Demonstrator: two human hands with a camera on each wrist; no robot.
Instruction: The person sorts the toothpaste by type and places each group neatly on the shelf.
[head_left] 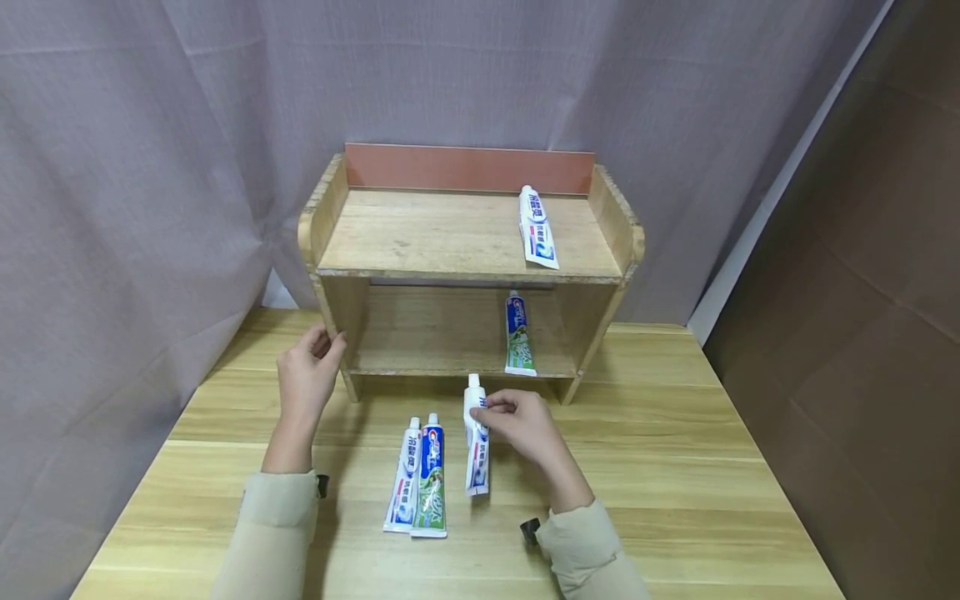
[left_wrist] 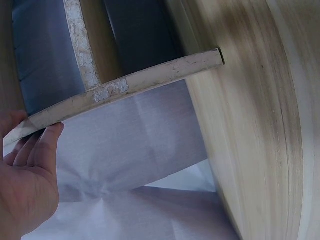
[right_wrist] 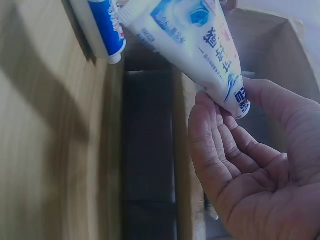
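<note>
My right hand (head_left: 528, 427) pinches a white toothpaste tube (head_left: 477, 468) between thumb and fingers, with the tube's cap pointing toward the shelf. The right wrist view shows the same white tube (right_wrist: 200, 47) held near its cap end. My left hand (head_left: 306, 382) grips the front edge of the wooden shelf's (head_left: 420, 237) left side panel; in the left wrist view, thumb and fingers lie on either side of that side panel (left_wrist: 160, 75). On the table in front of the shelf, a white toothpaste tube (head_left: 405, 483) and a blue-and-green toothpaste tube (head_left: 431, 479) lie side by side.
A white toothpaste tube (head_left: 537, 229) lies on the shelf's top board, toward the right. Below it, a blue-and-green tube (head_left: 519, 337) lies on the lower board. Grey cloth (head_left: 465, 75) hangs behind the shelf, and a brown panel (head_left: 847, 317) stands at the right.
</note>
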